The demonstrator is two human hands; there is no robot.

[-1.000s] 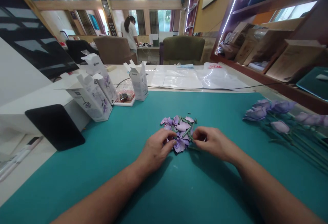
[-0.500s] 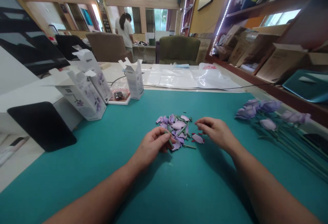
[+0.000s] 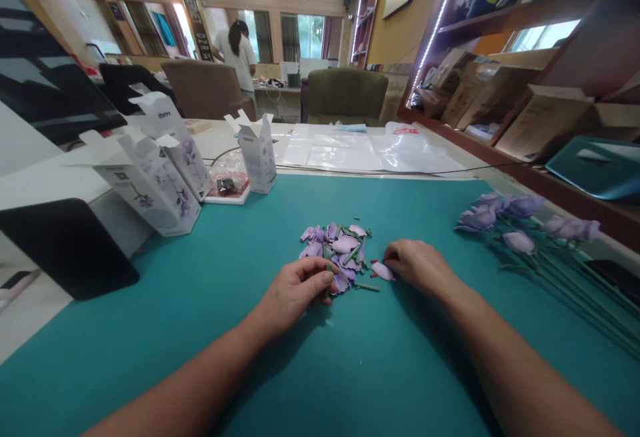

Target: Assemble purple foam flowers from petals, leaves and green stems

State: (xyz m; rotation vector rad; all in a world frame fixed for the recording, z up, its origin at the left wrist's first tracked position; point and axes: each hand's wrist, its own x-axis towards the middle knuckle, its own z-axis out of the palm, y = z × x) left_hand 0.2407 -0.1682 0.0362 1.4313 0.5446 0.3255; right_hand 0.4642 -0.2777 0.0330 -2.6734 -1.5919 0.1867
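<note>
a heap of loose lilac petals and thin green sticks [image 3: 345, 245] lies on a teal mat [image 3: 240, 257], seemingly unjoined; long-stemmed lilac flowers [image 3: 519, 242] rightward look complete. the left hand [image 3: 297, 287] pinches a small green piece [image 3: 329, 268]; the right hand [image 3: 425, 264] bunches at a pale oval petal [image 3: 383, 271], grip unclear. beyond: white printed cartons [image 3: 165, 184], olive padded chair [image 3: 347, 97].

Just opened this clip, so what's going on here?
A person is handling small purple and green pieces at a teal mat. The left hand pinches a small green piece beside the loose pile. The right hand has its fingertips at a pale purple piece lying just right of the pile; whether it grips it is hard to tell. Purple flowers on green stems lie off to the right, and opened white boxes stand at the back left.
</note>
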